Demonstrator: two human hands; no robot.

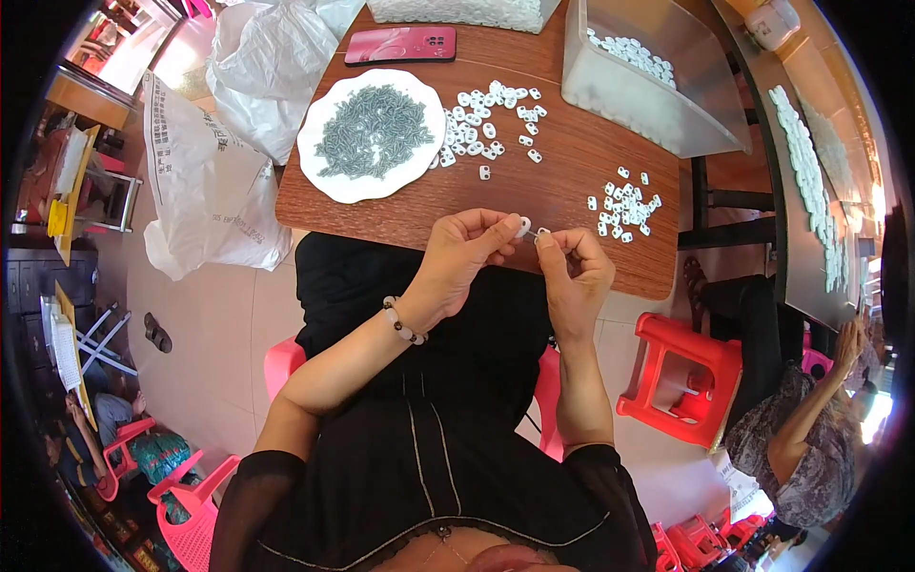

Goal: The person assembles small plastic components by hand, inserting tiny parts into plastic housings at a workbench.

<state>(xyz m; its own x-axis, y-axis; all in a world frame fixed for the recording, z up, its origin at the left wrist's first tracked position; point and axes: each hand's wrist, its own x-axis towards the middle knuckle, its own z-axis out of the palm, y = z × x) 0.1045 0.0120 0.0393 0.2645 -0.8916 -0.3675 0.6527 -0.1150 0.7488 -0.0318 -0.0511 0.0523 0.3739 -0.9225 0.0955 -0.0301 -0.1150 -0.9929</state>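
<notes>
Just over the table's near edge, my left hand [461, 254] pinches a small white oval plastic piece [523, 226] between thumb and fingers. Close to its right, my right hand [578, 272] has thumb and forefinger closed on a tiny metal pin [541, 232], whose tip points toward the white piece. Whether the two touch, I cannot tell. A scalloped white plate [321, 181] at the left holds a heap of short grey metal pins [374, 129]. Beside it lie loose white pieces with two holes [467, 133]. Another pile of white pieces [626, 210] sits to the right.
On the brown table [562, 172] are a pink phone [400, 45] and a translucent bin [658, 119] with more white pieces. White sacks [214, 181] stand left of it. A red stool [681, 377] and a person [801, 448] at another table are to the right.
</notes>
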